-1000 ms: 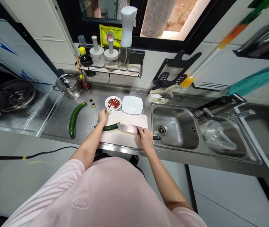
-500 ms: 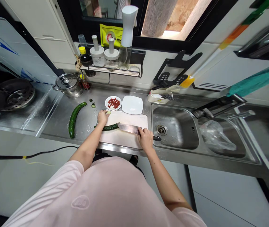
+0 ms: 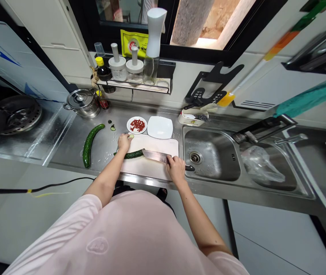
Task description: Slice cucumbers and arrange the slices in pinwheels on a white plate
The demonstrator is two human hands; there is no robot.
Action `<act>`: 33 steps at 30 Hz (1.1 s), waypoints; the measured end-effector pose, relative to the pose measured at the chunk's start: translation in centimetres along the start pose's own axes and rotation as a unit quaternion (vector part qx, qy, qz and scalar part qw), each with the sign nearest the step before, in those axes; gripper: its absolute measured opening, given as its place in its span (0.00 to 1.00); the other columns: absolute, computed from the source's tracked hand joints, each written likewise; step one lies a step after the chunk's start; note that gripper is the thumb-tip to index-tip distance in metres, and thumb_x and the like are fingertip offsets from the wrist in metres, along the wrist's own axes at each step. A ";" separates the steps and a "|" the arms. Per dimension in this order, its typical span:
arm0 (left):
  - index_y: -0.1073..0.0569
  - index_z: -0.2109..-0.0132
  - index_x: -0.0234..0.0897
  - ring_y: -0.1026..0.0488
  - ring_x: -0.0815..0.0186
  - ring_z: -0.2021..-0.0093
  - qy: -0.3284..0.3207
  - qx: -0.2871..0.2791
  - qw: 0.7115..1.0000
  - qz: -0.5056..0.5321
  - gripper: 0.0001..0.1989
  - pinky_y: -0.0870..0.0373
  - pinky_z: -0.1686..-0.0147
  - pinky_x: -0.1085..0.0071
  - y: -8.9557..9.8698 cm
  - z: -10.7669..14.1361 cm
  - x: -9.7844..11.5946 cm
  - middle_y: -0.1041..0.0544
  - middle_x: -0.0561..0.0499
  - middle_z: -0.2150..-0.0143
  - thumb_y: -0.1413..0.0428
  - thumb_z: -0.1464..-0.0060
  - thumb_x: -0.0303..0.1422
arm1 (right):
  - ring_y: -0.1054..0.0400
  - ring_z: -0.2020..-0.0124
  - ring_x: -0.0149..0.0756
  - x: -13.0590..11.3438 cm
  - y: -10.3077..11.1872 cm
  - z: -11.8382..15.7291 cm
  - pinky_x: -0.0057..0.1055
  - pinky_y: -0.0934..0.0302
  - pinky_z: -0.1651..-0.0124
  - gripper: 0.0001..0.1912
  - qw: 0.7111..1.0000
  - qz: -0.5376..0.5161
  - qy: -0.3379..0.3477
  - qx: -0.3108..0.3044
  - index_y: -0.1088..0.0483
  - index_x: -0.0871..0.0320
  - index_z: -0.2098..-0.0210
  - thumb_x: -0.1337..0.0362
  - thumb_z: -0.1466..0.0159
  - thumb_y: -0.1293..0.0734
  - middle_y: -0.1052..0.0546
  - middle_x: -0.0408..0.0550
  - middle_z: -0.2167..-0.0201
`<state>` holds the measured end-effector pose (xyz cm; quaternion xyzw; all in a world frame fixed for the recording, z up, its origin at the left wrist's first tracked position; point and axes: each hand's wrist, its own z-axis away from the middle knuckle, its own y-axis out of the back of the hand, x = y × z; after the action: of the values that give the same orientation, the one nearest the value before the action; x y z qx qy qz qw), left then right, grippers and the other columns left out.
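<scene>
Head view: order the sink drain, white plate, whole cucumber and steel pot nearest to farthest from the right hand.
Right hand:
1. Sink drain, right
2. White plate, behind board
3. Whole cucumber, left on counter
4. Steel pot, far left

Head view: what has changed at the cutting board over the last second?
Very little. The left hand has slid slightly back toward the person across the cutting board. Nothing was taken hold of or let go. The right hand keeps its grip on the cleaver, whose blade stays beside the cut cucumber. The cucumber slice and the whole cucumber stayed put.
</scene>
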<state>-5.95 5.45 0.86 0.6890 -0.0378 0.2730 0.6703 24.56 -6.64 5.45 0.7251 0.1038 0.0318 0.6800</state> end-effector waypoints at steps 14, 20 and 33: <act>0.25 0.53 0.38 0.31 0.58 0.54 -0.038 0.048 0.995 0.078 0.15 0.37 0.51 0.65 1.2 3.9 0.3 0.26 0.44 0.56 0.45 0.46 0.36 | 0.39 0.64 0.36 -0.3 -0.2 -0.4 0.29 0.54 0.62 0.17 0.993 -0.095 -0.063 -0.005 0.29 0.54 0.50 0.59 0.31 0.44 0.30 0.49 0.66; 0.24 0.55 0.39 0.32 0.58 0.52 -0.135 0.043 0.985 0.098 0.13 0.38 0.48 0.65 1.5 7.9 0.8 0.26 0.45 0.56 0.48 0.43 0.37 | 0.35 0.63 0.35 -0.9 -0.6 -0.9 0.27 0.48 0.63 0.19 0.972 -0.220 -0.084 0.012 0.29 0.58 0.51 0.58 0.31 0.46 0.27 0.50 0.64; 0.23 0.56 0.42 0.31 0.62 0.55 -0.262 -0.020 0.959 0.101 0.13 0.38 0.51 0.66 0.8 9.4 2.0 0.26 0.46 0.58 0.50 0.41 0.39 | 0.32 0.69 0.36 -4.6 0.6 -2.7 0.28 0.54 0.69 0.15 0.978 -0.158 -0.043 -0.130 0.31 0.57 0.63 0.58 0.31 0.46 0.25 0.49 0.71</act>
<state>-1.53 -2.86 2.87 0.7156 -0.2874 0.1482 0.6192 19.67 -4.93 6.68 0.6056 0.1830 -0.0940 0.7687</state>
